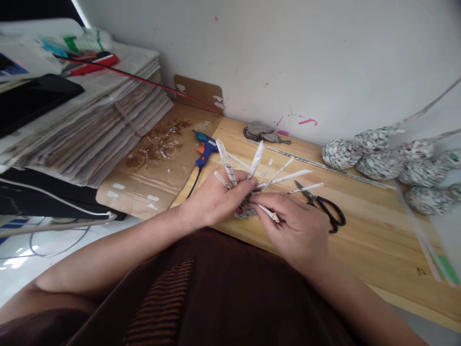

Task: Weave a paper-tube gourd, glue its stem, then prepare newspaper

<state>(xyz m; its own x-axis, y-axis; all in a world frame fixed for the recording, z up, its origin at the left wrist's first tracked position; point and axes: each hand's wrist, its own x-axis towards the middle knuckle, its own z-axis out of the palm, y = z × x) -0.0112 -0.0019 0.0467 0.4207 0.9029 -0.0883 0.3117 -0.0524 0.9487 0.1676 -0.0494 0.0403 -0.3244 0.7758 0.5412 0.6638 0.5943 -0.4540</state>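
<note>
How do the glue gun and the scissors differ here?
The glue gun is mainly blue with an orange trigger; the scissors are black-handled. The glue gun has a cord; the scissors have none. The glue gun lies nearer the left hand, the scissors nearer the right hand. Neither is held.

a craft workshop, shown by glue gun (pixel 208 148), scissors (pixel 313 196), paper stack (pixel 104 127) and woven paper shapes (pixel 382 166)

Remotely I watch the left hand (pixel 220 199) hold a woven paper piece (pixel 247 210) and the right hand (pixel 298 225) pinch one strip (pixel 267 212) (black scissors (pixel 318 199) to the right, a glue gun (pixel 208 148) far left).
</note>
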